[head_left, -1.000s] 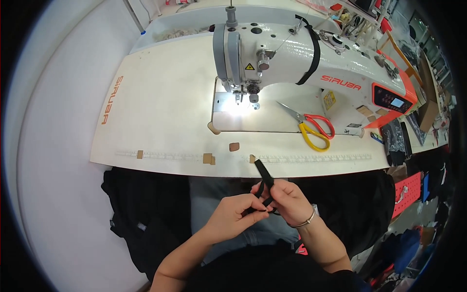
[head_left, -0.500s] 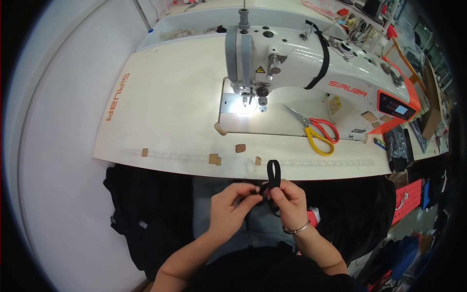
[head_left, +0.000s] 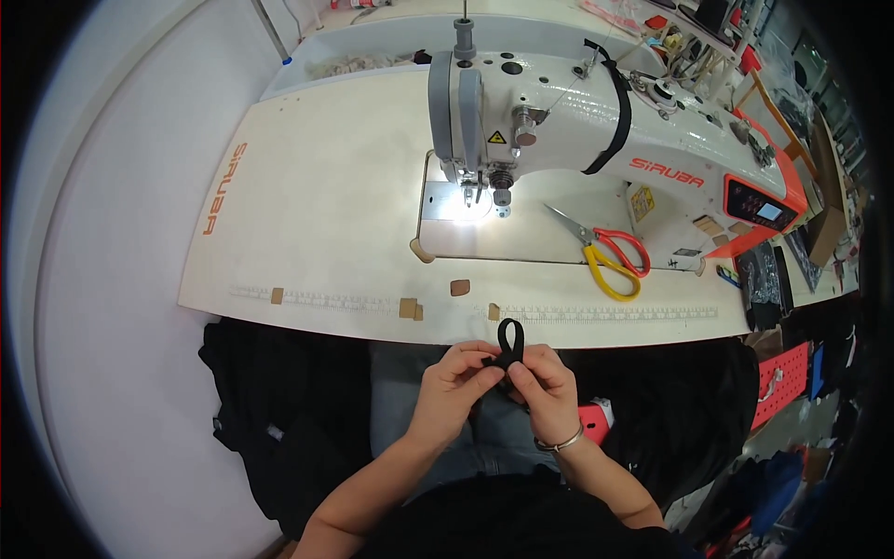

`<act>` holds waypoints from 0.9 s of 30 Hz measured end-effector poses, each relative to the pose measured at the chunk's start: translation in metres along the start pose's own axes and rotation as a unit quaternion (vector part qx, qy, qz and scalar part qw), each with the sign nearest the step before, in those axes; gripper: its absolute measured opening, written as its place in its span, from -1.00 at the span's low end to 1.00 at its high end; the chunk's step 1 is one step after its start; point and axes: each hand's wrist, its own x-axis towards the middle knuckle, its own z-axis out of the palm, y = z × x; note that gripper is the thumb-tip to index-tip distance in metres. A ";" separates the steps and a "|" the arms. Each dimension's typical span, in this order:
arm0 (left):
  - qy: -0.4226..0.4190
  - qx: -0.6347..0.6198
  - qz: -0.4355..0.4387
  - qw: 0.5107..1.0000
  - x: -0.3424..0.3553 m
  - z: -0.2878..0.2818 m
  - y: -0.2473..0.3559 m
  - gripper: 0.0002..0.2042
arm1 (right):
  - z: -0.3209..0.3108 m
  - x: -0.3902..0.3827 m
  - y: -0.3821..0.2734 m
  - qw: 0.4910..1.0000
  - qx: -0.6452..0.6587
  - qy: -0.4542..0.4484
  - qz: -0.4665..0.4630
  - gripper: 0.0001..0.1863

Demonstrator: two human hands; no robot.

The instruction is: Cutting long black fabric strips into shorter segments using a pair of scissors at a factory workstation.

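Observation:
A narrow black fabric strap [head_left: 511,341] is folded into an upright loop between my hands, just off the table's front edge. My left hand [head_left: 458,384] pinches its crossing point from the left, thumb against fingers. From the other side my right hand [head_left: 548,389], with a bracelet at the wrist, pinches the base of the same loop. The two thumbs nearly meet there; the strap's lower part is mostly hidden behind the fingers.
A white sewing machine [head_left: 577,121] with its lamp lit stands on the pale table [head_left: 326,196]. Scissors [head_left: 601,253] with red and yellow handles lie before it. Measuring tape strips [head_left: 605,315] run along the front edge. Black cloth [head_left: 279,419] hangs at the left, more [head_left: 661,401] at the right.
My left hand has moved up and right to meet the right hand. The loop has shifted slightly left and down and now looks rounder, its ends brought together.

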 end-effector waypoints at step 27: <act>-0.082 -0.147 -0.059 0.984 0.005 -0.036 0.016 -0.91 | -0.129 0.118 -0.055 0.553 -0.820 0.007 -0.146 -0.86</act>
